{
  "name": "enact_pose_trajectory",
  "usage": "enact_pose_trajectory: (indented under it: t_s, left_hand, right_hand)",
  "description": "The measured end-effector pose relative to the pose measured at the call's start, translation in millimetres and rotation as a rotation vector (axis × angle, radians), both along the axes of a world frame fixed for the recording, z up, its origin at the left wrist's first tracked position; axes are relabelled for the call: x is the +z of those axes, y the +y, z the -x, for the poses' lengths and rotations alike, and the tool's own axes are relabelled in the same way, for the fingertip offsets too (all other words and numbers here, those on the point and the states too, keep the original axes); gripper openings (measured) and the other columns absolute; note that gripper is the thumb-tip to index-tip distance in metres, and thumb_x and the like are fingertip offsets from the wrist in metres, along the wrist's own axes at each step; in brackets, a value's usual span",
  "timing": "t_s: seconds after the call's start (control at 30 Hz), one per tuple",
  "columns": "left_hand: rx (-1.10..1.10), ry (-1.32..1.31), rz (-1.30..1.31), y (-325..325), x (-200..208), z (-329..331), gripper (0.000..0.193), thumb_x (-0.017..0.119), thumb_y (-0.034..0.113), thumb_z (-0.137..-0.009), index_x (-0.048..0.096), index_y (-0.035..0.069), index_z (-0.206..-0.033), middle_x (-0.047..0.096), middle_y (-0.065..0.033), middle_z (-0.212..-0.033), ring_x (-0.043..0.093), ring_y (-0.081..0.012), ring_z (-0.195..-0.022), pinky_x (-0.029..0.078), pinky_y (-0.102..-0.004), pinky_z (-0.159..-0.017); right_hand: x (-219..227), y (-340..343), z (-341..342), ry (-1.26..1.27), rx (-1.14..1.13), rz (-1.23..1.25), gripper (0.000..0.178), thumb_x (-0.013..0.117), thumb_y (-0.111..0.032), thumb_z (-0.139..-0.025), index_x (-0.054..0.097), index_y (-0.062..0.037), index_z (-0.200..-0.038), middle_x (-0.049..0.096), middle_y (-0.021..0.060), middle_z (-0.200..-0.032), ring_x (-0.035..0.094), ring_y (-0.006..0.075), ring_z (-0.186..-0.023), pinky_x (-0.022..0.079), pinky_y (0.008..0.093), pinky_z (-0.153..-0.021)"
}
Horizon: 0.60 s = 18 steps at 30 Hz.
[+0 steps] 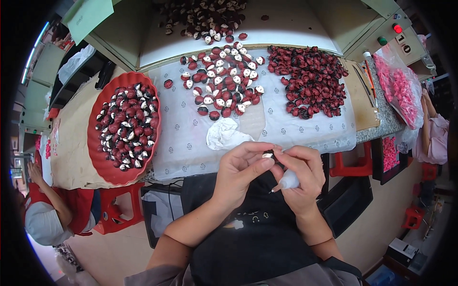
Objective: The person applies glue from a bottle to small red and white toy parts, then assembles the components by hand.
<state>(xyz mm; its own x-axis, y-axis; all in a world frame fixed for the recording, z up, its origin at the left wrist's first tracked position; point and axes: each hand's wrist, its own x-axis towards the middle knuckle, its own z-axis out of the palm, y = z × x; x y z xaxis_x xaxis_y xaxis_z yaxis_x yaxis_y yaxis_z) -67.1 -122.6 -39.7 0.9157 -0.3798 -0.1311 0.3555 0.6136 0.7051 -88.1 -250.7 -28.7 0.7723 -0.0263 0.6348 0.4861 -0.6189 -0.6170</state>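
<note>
In front of my apron, my left hand [237, 172] pinches a small dark red and black piece with a white face [267, 155] between thumb and fingers. My right hand [305, 183] is closed around a small translucent squeeze bottle with a thin metal tip [289, 180], the tip pointing down and left. Its thumb and forefinger also reach to the little piece, and I cannot tell whether they grip it. Just beyond my hands lies a crumpled white cloth [228, 135]. Behind that are scattered many round red and white-faced pieces [224, 81].
A scalloped red tray [94, 143] full of similar pieces stands on the left. Dark red curled parts [310, 86] are heaped on the right, near tweezers [365, 85]. A box-like machine [324, 24] with more pieces inside rises behind. People sit to either side.
</note>
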Motion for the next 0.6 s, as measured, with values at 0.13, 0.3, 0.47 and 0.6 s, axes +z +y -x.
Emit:
enact_pose_trajectory:
  t_s: [0.13,0.3,0.47,0.6]
  left_hand:
    - [0.119,-0.073,-0.165,17,-3,0,0.021,0.054,0.001,-0.077,0.053,-0.002,-0.098,0.058,-0.0097,-0.093,0.055,-0.0140,-0.085,0.043,-0.0238,-0.077]
    - [0.830,-0.700,-0.980,111,19,-24,0.022,0.047,-0.005,-0.078,0.053,-0.006,-0.099,0.056,-0.0121,-0.091,0.055,-0.0147,-0.080,0.045,-0.0233,-0.070]
    - [0.937,-0.688,-1.423,174,40,-38,0.019,0.047,-0.001,-0.081,0.055,-0.002,-0.099,0.056,-0.0084,-0.093,0.053,-0.0117,-0.082,0.043,-0.0226,-0.072]
    - [0.819,-0.695,-1.658,180,46,-45,0.024,0.050,0.002,-0.078,0.054,0.000,-0.101,0.055,-0.0117,-0.097,0.051,-0.0197,-0.090,0.039,-0.0284,-0.079]
  right_hand:
    - [8,6,-6,0.198,0.180,-0.084,0.033,0.068,-0.001,-0.060,0.059,-0.0038,-0.092,0.053,0.0082,-0.080,0.056,0.0186,-0.065,0.044,0.0251,-0.054]
    - [-9,-12,-57,0.165,0.206,-0.016,0.030,0.063,0.003,-0.060,0.059,-0.0037,-0.088,0.056,0.0107,-0.085,0.056,0.0243,-0.073,0.045,0.0293,-0.062]
    - [-24,-4,-94,0.102,0.189,0.248,0.038,0.060,0.007,-0.055,0.055,-0.0045,-0.091,0.056,0.0094,-0.090,0.056,0.0248,-0.081,0.046,0.0311,-0.065]
    - [-25,6,-99,0.095,0.120,0.359,0.040,0.060,0.006,-0.055,0.054,-0.0053,-0.093,0.056,0.0086,-0.089,0.056,0.0243,-0.082,0.047,0.0321,-0.066]
